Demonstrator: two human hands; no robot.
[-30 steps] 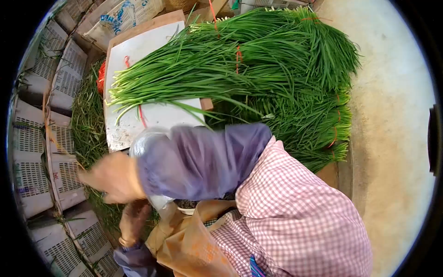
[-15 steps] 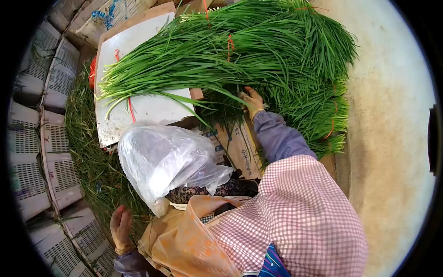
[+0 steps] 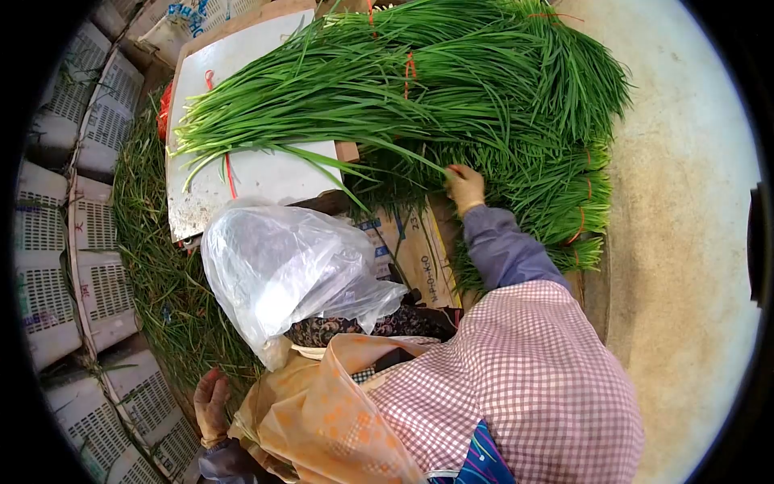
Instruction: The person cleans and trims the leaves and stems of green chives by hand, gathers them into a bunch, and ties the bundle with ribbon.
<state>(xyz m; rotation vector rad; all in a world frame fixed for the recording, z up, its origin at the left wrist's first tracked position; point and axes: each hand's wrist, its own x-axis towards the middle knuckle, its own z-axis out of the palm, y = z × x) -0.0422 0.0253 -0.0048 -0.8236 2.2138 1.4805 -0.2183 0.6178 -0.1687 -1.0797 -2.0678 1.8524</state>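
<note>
A loose pile of long green garlic chives (image 3: pixel 306 101) lies across a white board (image 3: pixel 266 179), pale stem ends to the left. My right hand (image 3: pixel 465 187), in a thin glove, has its fingers pinched on the tip of one long chive leaf (image 3: pixel 407 153) that sticks out from the pile. Tied bunches of chives (image 3: pixel 556 198) with red bands are stacked beside that hand. Down at the lower left, my left hand (image 3: pixel 211 407) is raised with its fingers stretched out and nothing in it, near loose leaf scraps (image 3: pixel 189 323).
Clear plastic film (image 3: pixel 290 266) covers my knee in front of the board. White slatted crates (image 3: pixel 105 294) line the left side. Flattened printed cardboard (image 3: pixel 415 250) lies below my right forearm. A pale floor (image 3: pixel 685 242) stretches along the right.
My right hand has moved right, away from the board, and the leaf tip it pinches now stretches out further. My left hand stays low and open, shifted slightly.
</note>
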